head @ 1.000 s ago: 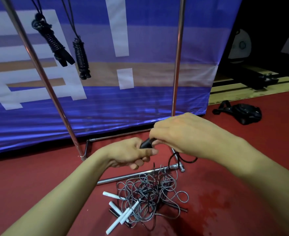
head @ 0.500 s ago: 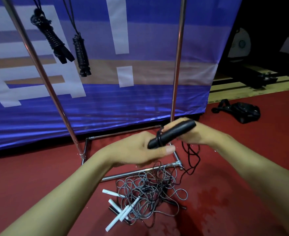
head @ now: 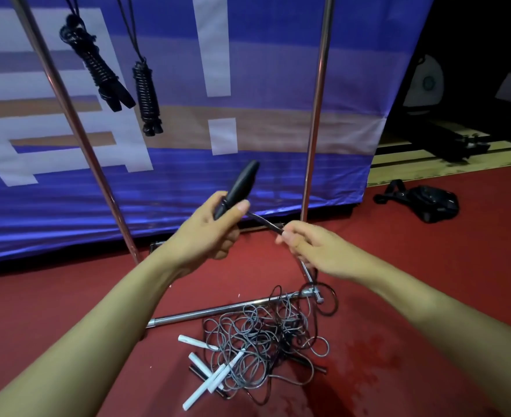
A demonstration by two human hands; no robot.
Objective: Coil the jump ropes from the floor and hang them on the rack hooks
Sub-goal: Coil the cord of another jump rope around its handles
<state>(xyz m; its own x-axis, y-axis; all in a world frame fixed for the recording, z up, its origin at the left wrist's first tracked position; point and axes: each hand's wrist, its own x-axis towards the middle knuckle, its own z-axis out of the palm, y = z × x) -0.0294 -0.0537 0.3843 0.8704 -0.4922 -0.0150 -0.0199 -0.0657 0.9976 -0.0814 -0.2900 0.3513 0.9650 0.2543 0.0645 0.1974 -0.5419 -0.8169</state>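
My left hand [head: 213, 228] grips the black handles [head: 242, 183] of a jump rope, which point up and to the right. The black cord [head: 264, 221] runs from them to my right hand [head: 311, 246], which pinches it and lets it trail down to the floor. Below my hands a tangled pile of grey and black ropes [head: 257, 341] with white handles [head: 209, 380] lies on the red floor. Two coiled black ropes [head: 103, 76] [head: 147, 97] hang from the top of the metal rack, upper left.
The rack's two uprights [head: 76, 127] [head: 316, 109] stand before a blue banner [head: 248, 70], and its base bar [head: 218, 311] lies just behind the pile. A black bag [head: 425, 203] sits on the floor at right. Wooden flooring and dark equipment lie beyond it.
My left hand lifted the black handles and tilted them upward. My right hand came off the handles and slid out along the cord to the right.
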